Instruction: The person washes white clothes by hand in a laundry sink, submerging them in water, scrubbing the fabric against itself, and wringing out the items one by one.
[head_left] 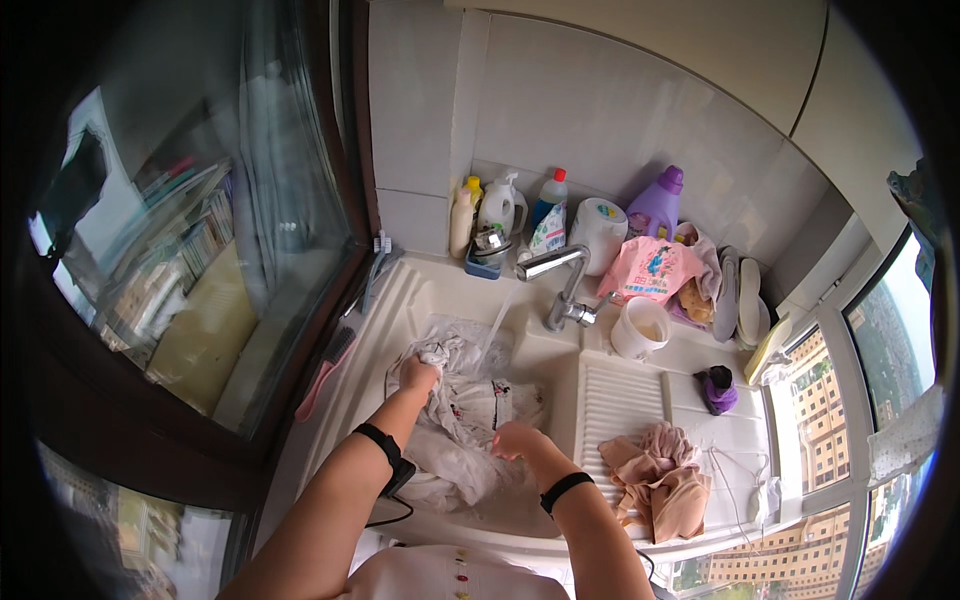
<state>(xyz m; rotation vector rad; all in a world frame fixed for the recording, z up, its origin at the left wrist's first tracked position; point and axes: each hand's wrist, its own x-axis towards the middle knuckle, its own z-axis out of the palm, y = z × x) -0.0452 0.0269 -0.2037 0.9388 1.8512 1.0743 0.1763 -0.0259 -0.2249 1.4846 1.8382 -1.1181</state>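
In the white sink [370, 345] lies a wet white garment [465, 410] with dark marks, partly under water. My left hand [420, 375] is closed around a bunched part of it at the sink's left side. My right hand [518, 438] is over the garment's right part, its fingers loosely bent and apart, with nothing visible in them. A thin stream of water falls from the chrome faucet [555, 262] beyond my hands. Paler, sheer-looking cloth spreads in the water nearer to me.
Right of the basin, a ribbed washboard [620, 395] bears a heap of beige-pink cloth [660, 480]. A white tub [640, 328] and a purple item [717, 390] stand farther back. Bottles, including a purple one [657, 205], and a pink bag [652, 270] line the wall. A brush [327, 370] lies left.
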